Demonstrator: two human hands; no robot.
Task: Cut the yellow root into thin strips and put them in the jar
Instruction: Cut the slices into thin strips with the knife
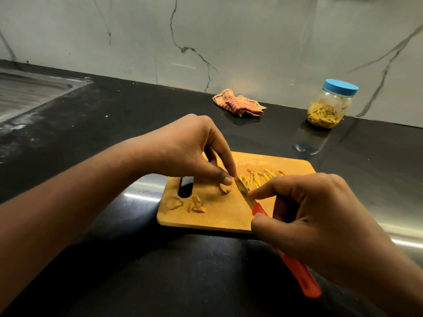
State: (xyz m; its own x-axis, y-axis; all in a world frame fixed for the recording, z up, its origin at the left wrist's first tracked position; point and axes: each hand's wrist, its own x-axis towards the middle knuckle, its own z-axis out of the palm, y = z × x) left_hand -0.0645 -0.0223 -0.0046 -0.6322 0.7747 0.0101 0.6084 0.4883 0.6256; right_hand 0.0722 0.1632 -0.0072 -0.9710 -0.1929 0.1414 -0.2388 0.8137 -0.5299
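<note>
left hand [183, 147] pinching down a stubby yellow root piece [225, 188] on the cutting board [219, 218], right hand [320, 213] gripping the red knife [299, 275], blade touching that piece, cut strips [258, 177] just behind, lidded jar [329, 108] well apart by the wall

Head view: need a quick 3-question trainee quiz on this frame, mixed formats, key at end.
1. True or false: the clear plastic jar has its blue lid on and holds yellow pieces.
2. Fill in: the left hand pinches a yellow root piece on the wooden cutting ___.
3. Which hand grips the red-handled knife? A) left hand B) right hand C) neither
Key: 1 true; 2 board; 3 B.
</note>
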